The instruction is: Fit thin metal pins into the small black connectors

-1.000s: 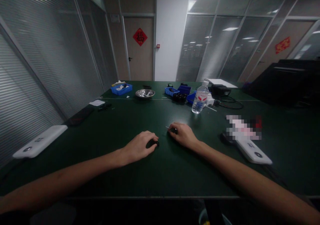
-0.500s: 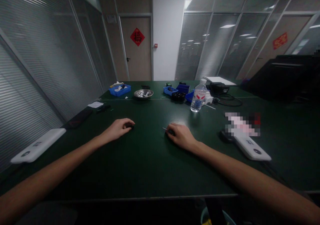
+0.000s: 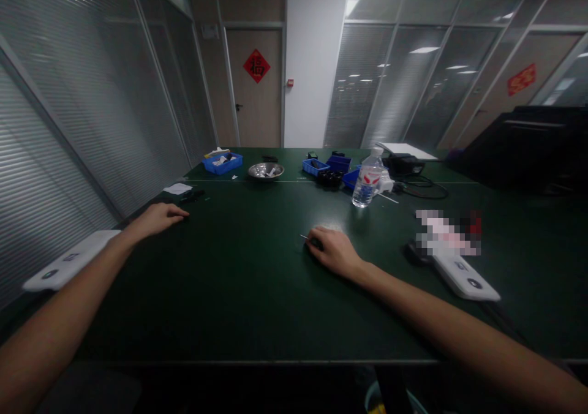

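Note:
My left hand (image 3: 160, 218) is at the left side of the green table, over a dark flat object that it mostly covers. Its fingers are stretched out and hold nothing I can see. Just beyond them lie a small black item (image 3: 193, 195) and a white sheet of paper (image 3: 177, 188). My right hand (image 3: 331, 248) rests on the table right of the middle, fingers curled closed. A thin, pale metal tip (image 3: 304, 237) sticks out to the left from its fingers; the rest of this slim tool is hidden in the hand.
A water bottle (image 3: 366, 181) stands beyond my right hand. Farther back are a metal bowl (image 3: 266, 177), a blue tray (image 3: 223, 168) and several small blue bins (image 3: 315, 170). White devices lie at left (image 3: 68, 264) and right (image 3: 466, 279). A cable (image 3: 427, 196) lies at the back right.
My left hand has moved left, away from the middle of the table to its left side, and its fingers have straightened. My right hand has stayed in place with the thin tool.

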The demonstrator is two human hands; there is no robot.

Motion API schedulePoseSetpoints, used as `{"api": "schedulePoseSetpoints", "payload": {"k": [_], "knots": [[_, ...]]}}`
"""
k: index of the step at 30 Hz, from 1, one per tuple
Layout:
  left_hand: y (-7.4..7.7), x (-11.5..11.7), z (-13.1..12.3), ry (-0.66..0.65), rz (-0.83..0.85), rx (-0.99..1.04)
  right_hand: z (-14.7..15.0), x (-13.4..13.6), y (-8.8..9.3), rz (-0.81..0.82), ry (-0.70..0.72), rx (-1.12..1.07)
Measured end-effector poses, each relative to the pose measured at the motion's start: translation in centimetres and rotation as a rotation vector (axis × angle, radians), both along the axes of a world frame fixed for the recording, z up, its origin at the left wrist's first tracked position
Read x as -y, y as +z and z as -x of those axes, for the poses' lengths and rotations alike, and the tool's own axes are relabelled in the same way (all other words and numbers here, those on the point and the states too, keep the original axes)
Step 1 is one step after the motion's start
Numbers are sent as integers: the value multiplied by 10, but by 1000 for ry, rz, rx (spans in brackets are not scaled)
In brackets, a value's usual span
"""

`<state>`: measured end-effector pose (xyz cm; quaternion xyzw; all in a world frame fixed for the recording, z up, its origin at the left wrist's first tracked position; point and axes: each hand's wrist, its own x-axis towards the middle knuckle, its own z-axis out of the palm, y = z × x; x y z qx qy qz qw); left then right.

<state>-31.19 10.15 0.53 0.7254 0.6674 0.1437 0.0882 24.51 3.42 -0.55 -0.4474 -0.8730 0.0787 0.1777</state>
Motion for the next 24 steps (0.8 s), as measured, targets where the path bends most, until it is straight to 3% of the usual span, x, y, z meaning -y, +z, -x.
{"api": "schedulePoseSetpoints", "payload": {"k": [11, 24], "knots": [[-3, 4, -9, -62, -100, -60, 1, 0, 0, -1, 0, 0], [-10, -3, 1, 112, -83, 21, -1, -3, -5, -7, 7, 6]]}}
